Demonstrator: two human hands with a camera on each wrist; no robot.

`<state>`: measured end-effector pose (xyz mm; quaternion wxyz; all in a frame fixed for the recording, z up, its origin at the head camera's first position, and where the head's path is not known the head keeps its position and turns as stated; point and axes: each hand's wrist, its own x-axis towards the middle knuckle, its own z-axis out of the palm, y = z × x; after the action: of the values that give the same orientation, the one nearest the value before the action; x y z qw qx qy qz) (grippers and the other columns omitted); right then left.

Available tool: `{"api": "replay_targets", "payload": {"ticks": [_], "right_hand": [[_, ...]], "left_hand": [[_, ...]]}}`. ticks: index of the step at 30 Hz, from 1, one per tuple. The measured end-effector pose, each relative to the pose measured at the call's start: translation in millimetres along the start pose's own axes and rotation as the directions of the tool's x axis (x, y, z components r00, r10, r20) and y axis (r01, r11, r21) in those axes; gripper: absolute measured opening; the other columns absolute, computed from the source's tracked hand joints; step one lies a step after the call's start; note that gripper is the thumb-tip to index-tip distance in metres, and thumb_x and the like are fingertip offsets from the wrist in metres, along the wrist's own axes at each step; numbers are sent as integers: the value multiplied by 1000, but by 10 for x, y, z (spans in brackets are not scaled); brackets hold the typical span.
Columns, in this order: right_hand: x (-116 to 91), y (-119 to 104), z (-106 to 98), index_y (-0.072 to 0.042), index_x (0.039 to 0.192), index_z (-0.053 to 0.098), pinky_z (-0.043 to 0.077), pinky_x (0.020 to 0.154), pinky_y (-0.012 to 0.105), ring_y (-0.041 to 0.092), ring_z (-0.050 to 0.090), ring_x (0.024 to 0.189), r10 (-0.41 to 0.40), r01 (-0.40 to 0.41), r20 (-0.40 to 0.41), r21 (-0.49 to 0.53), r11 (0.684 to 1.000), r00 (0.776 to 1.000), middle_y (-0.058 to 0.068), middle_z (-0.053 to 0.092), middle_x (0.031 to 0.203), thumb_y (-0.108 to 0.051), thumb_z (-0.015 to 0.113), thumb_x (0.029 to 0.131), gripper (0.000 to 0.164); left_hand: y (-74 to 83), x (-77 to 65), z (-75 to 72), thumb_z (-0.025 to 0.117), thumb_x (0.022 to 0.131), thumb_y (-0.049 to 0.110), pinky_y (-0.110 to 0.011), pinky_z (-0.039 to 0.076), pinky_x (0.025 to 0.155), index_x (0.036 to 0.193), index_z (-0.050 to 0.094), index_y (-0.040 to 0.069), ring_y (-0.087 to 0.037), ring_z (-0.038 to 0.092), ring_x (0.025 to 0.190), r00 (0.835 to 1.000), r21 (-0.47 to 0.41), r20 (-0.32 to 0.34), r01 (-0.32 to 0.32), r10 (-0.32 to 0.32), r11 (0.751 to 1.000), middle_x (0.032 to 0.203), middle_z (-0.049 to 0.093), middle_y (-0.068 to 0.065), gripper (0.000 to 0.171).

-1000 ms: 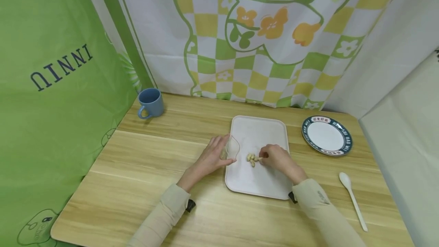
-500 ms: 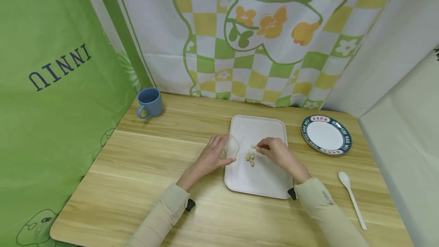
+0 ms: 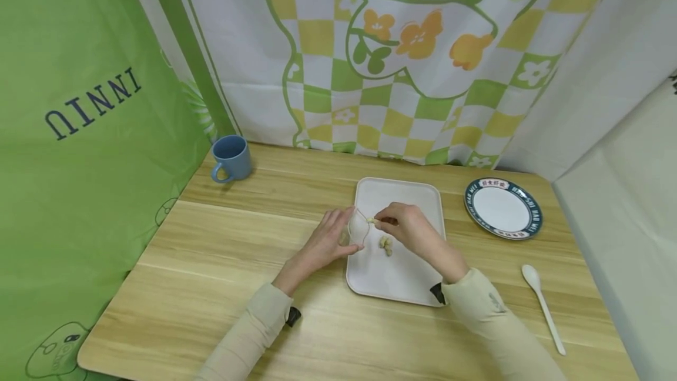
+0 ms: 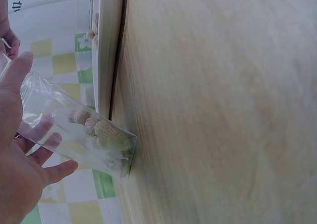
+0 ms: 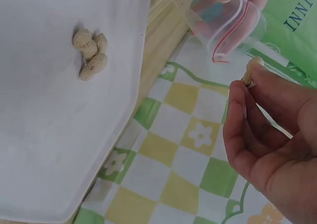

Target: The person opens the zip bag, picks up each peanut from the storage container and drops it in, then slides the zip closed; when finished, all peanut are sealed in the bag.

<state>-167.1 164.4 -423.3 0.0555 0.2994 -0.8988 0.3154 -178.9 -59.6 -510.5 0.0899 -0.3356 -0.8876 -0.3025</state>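
Observation:
My left hand (image 3: 328,240) holds a clear zip-lock bag (image 4: 54,110) by its mouth, thumb and fingers on either side of the opening. Several peanuts in their shells (image 4: 106,133) lie at the bottom of the bag, whose lower edge is at the wooden table. A red seal line runs along the mouth in the right wrist view. Between the thumb and fingertips of my right hand (image 3: 412,229) is pinched one peanut (image 5: 253,69), right at the bag's opening. A small cluster of peanuts (image 3: 386,244) lies on the white tray (image 3: 394,281) below that hand.
A blue mug (image 3: 233,160) stands at the table's back left. To the right of the tray are a plate with a dark patterned rim (image 3: 504,210) and a white spoon (image 3: 545,309). Patterned curtain (image 3: 338,87) hangs behind the wooden table (image 3: 211,287).
My right hand has lifted a peanut from the cluster and carried it left and away from me to the bag's mouth. The left hand and bag have stayed in place.

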Motion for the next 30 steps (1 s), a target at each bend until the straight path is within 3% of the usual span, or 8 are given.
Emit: {"api": "replay_targets", "payload": {"ticks": [17,30], "right_hand": [[87,-116,168,-3,93,72,53,67,26,13,61,75,-93,100,61,-115,988,994,3,64,84,-4,75,81,12],[112,-139,241,-6,92,73,52,64,29,14,59,76,-98,112,81,-184,977,992,1,64,85,-6,76,81,11]], "left_hand": [[-17,7,-14,77,81,37,-38,46,92,145,34,0,-26,46,113,1000,-7,5,-1,1,1000,119,50,-10,86],[-36,-10,7,79,80,36,-38,46,90,143,36,-1,-26,46,111,1000,-2,-14,-10,10,1000,117,51,-11,85]]}}
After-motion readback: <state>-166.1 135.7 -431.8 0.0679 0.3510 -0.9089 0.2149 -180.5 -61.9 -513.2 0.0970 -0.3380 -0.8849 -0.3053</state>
